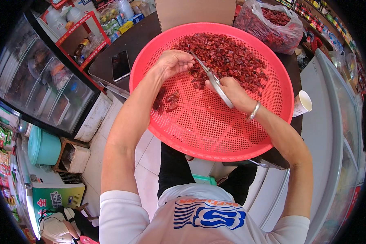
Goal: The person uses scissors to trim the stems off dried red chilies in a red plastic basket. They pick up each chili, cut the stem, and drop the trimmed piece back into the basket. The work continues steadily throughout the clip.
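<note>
Many cut dried red chili pieces (227, 61) (wrinkled, dark red) heap upper centre in the pink perforated tray (215, 130); right hand (227, 87) grips scissors (211, 77), left hand (173, 61) pinches a chili.

one round red perforated tray (232, 134), one pair of scissors (210, 77), one plastic bag of dried chillies (272, 26), one paper cup (301, 103), one phone (120, 65)

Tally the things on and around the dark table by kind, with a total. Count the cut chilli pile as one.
Red perforated tray: 1
Pile of cut dried chillies: 1
Scissors: 1
Clear bag of dried chillies: 1
Phone: 1
Paper cup: 1
Cardboard box: 1
Total: 7
</note>
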Action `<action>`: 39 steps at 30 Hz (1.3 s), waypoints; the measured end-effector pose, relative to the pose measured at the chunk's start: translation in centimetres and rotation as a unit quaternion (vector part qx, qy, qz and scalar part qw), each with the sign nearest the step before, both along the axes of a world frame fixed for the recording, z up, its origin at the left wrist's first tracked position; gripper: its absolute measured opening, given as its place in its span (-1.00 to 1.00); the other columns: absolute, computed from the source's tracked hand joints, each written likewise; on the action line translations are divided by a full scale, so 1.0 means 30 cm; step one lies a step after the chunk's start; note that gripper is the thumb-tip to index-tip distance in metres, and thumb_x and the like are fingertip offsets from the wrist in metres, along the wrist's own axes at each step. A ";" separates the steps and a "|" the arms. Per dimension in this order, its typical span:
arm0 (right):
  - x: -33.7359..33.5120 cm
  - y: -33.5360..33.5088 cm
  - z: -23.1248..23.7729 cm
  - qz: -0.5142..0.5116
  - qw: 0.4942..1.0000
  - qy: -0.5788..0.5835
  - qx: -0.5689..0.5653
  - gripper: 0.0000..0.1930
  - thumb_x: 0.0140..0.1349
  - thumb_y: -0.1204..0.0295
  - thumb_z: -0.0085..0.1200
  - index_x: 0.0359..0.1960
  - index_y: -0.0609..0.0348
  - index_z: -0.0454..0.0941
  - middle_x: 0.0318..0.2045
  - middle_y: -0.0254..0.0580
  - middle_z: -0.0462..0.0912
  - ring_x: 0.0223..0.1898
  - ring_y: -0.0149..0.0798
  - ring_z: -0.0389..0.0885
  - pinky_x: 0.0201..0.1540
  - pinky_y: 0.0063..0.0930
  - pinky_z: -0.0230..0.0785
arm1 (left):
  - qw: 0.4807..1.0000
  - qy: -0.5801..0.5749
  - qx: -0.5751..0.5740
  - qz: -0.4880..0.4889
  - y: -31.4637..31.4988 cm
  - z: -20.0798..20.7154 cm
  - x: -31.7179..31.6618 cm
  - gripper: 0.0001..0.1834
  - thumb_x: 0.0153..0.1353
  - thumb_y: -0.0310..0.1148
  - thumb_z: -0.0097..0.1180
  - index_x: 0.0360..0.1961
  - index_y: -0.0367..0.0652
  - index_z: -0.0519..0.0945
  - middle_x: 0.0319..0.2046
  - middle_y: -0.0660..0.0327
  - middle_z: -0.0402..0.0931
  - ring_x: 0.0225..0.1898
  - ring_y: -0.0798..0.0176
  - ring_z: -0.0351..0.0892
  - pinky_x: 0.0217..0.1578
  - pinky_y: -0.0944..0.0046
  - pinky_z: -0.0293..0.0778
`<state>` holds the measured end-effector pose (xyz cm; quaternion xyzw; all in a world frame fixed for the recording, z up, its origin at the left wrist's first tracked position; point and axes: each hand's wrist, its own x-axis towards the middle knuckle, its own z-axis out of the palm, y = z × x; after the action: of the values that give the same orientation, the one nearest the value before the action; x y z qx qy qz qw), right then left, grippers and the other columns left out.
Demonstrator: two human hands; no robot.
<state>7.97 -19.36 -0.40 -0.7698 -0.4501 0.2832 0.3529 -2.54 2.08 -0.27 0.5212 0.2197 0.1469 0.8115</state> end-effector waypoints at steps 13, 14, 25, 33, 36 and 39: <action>-0.010 0.008 -0.003 -0.031 0.999 0.040 0.019 -0.47 0.16 -0.05 0.10 -0.73 0.13 0.41 -0.80 -0.46 0.30 -0.78 -0.55 0.23 -0.73 -0.58 0.02 | 0.998 0.029 0.030 0.053 0.010 0.020 -0.019 -0.85 0.07 -0.61 0.12 -0.28 -0.38 0.53 -0.37 0.01 0.59 -0.41 0.23 0.61 -0.40 0.37 0.55; -0.003 0.011 -0.017 -0.037 0.997 0.057 0.024 -0.47 0.16 -0.05 0.10 -0.73 0.12 0.40 -0.80 -0.47 0.30 -0.78 -0.55 0.23 -0.74 -0.59 0.01 | 0.997 0.034 0.039 0.060 0.002 0.025 -0.019 -0.84 0.07 -0.61 0.12 -0.28 -0.39 0.52 -0.37 0.00 0.59 -0.41 0.22 0.61 -0.41 0.36 0.55; -0.001 0.014 -0.024 -0.040 0.996 0.068 0.035 -0.45 0.13 -0.08 0.11 -0.75 0.14 0.41 -0.82 -0.46 0.31 -0.82 -0.55 0.23 -0.76 -0.60 0.01 | 0.986 -0.003 0.103 0.128 0.024 0.043 -0.035 -0.79 0.08 -0.68 0.04 -0.21 -0.50 0.50 -0.34 -0.07 0.59 -0.40 0.17 0.64 -0.47 0.38 0.60; -0.007 0.012 -0.021 -0.047 0.997 0.060 0.020 -0.45 0.13 -0.10 0.10 -0.73 0.14 0.43 -0.81 -0.46 0.32 -0.80 -0.56 0.25 -0.75 -0.60 0.02 | 0.933 0.145 0.329 0.009 0.027 0.064 -0.070 -0.87 0.02 -0.49 0.23 -0.39 -0.31 0.60 -0.51 0.17 0.58 -0.48 0.34 0.58 -0.48 0.43 0.52; -0.007 0.015 -0.020 -0.045 0.998 0.048 0.017 -0.46 0.13 -0.09 0.11 -0.72 0.14 0.44 -0.80 -0.47 0.32 -0.80 -0.56 0.25 -0.74 -0.61 0.01 | 0.908 0.201 0.358 -0.079 0.021 0.074 -0.094 -0.87 -0.03 -0.42 0.30 -0.47 -0.24 0.62 -0.58 0.23 0.56 -0.56 0.39 0.54 -0.54 0.43 0.46; -0.009 0.013 -0.019 -0.052 0.997 0.048 0.017 -0.46 0.13 -0.08 0.11 -0.72 0.14 0.44 -0.80 -0.48 0.32 -0.79 -0.57 0.25 -0.74 -0.61 0.01 | 0.882 0.242 0.383 -0.133 0.007 0.075 -0.100 -0.86 -0.08 -0.41 0.33 -0.55 -0.20 0.60 -0.63 0.26 0.54 -0.61 0.40 0.50 -0.58 0.41 0.40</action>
<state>7.69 -18.98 -0.97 -0.7717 -0.3968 0.2929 0.4015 -5.53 2.29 1.97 0.8348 0.2642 -0.0203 0.4826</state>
